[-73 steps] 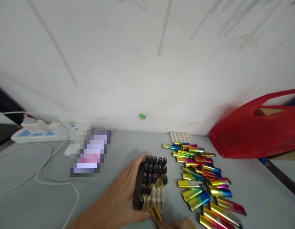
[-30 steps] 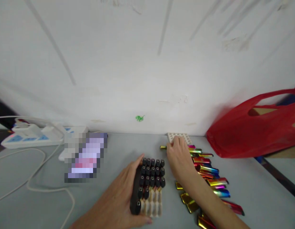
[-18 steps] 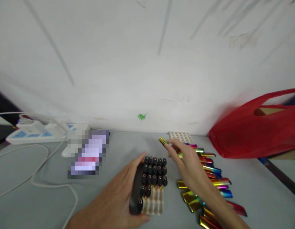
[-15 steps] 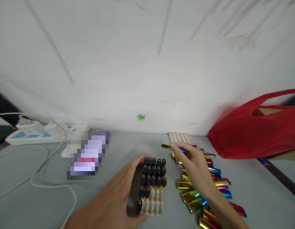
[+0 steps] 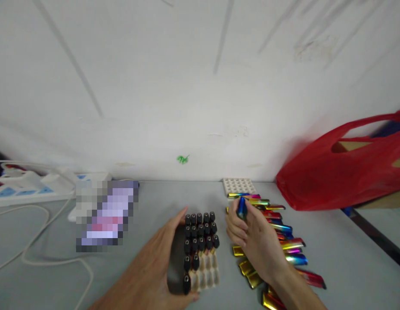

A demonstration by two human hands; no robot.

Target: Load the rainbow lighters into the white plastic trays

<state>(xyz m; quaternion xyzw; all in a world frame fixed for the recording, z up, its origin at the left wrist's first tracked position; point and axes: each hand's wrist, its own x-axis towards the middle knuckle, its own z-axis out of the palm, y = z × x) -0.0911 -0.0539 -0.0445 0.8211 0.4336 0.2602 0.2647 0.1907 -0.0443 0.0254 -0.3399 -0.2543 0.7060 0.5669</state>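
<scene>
The left hand (image 5: pixel 154 262) has its fingers clasped around the slotted tray (image 5: pixel 208 279); right of that tray, the right hand (image 5: pixel 258 239) grips a blue shiny piece (image 5: pixel 241 207) in its fingers

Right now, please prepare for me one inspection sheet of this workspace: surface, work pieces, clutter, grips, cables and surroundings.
Surface: grey table.
Work pieces: near tray has black-topped pieces filling three back rows, fewer in front; metallic pieces lie right of it; far tray by the wall.
Clutter: phone-like device, pixelated; red bag.
Left grip: around near tray's left side.
Right grip: holds blue-ended piece.
Cables: white cable, looped at left; power strip.
Surroundings: scuffed white wall, green mark.
</scene>
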